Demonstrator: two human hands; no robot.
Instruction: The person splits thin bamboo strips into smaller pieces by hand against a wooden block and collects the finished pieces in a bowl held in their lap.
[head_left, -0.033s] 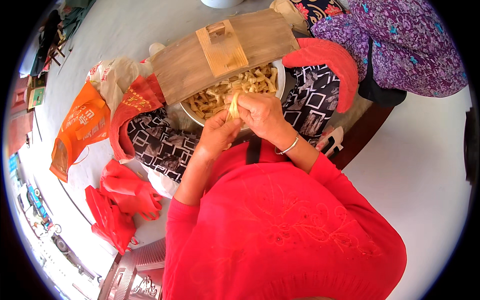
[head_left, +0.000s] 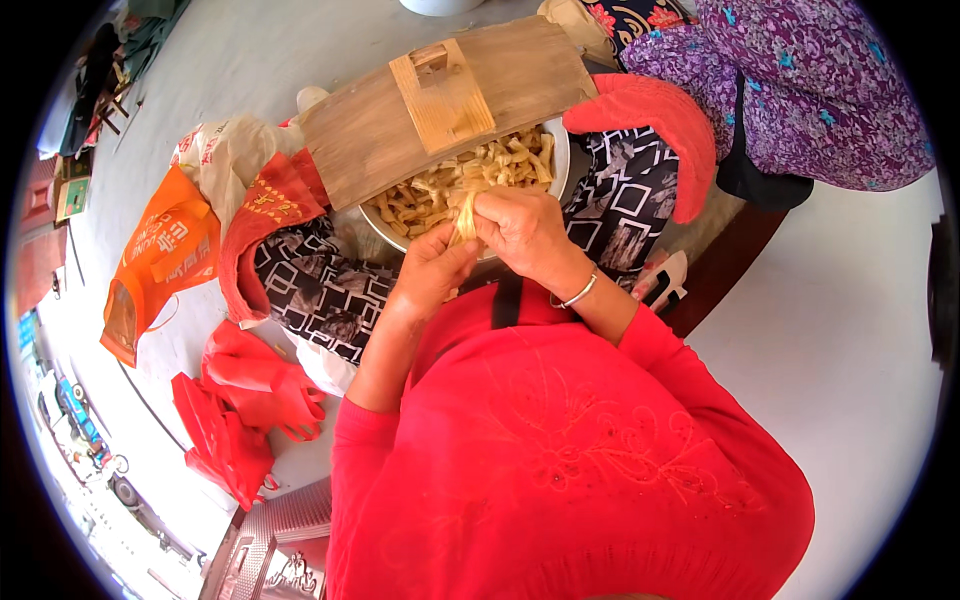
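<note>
Close together over the near rim of a round basin [head_left: 566, 165], my two hands pinch one pale-yellow, pliable strip [head_left: 465, 220]. My left hand [head_left: 436, 265] is closed on its lower end. Higher up, my right hand [head_left: 520, 225], with a bracelet at the wrist, has its fingers curled round the strip's upper part. The basin holds many tan-yellow, twisted or knotted pieces [head_left: 410, 205] that look like the same material. Its far side is covered by a wooden board [head_left: 360, 130]. My fingers hide part of the strip.
A lighter wooden block [head_left: 445, 95] lies on the board. Red cloths [head_left: 650, 115] cover my knees on both sides. To the left are an orange bag [head_left: 165, 250] and red bags [head_left: 240, 390]. Someone in purple floral clothing [head_left: 800, 90] sits at the far right.
</note>
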